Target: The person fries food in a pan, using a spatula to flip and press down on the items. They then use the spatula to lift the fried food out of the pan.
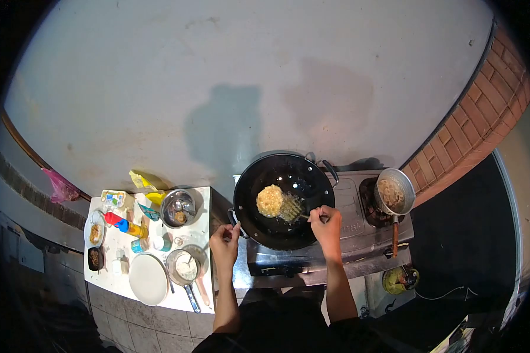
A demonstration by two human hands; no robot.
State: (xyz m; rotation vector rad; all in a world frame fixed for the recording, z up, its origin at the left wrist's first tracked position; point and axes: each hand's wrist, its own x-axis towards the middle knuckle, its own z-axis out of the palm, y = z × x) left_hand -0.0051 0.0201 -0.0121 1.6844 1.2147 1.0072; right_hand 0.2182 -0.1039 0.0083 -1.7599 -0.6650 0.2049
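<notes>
A black wok [282, 235] sits on the stove with shiny oil in it. In the oil lies a round golden fried patty [270, 201]. Beside the patty, touching or nearly touching its right edge, is the slotted head of a spatula [291, 207], partly in the oil. My right hand [325, 226] is closed around the spatula's handle over the wok's right side. At the wok's left loop handle [237, 223], my left hand [225, 238] has its fingers closed on it.
A small pan [394, 193] with food in it stands on the right burner. On the white table [115, 292] at left are a plate [148, 279], a steel bowl [178, 208], a saucepan of white batter [185, 267] and sauce bottles [131, 227]. A wall [159, 106] rises behind the stove.
</notes>
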